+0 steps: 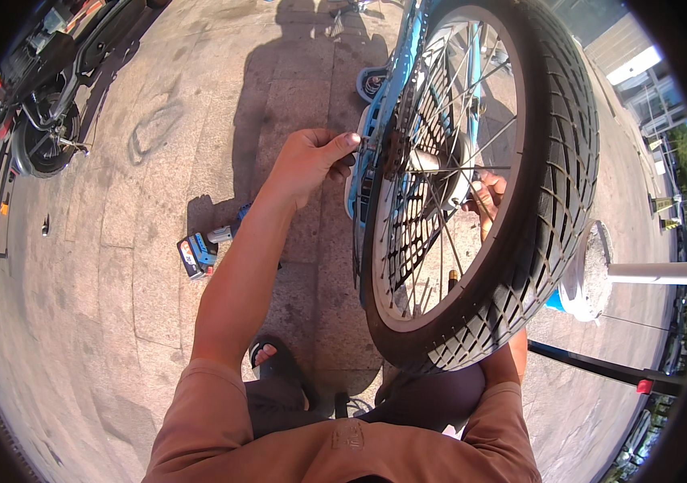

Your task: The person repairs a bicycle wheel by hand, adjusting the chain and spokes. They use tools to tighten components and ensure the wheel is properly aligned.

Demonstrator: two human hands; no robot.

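A bicycle wheel [557, 185] with a black, diamond-tread tyre stands upright in front of me, beside a light-blue frame [408, 60]. My left hand [319, 163] is at the frame's left side, level with the hub, thumb and fingers pinched together; whatever they hold is too small to make out. On the far side of the spokes, my right hand [488, 195] has its fingers curled at the silver hub [462, 173], partly hidden by rim and spokes. A dark chain and sprocket [396, 153] sit between the frame and the spokes.
A blue-and-black cordless power tool [199, 253] lies on the paving left of my arm. Parked motorbikes [50, 133] line the far left. At right are a white round base [589, 274] with a pole and a dark bar [593, 362]. My sandalled foot [275, 362] is below.
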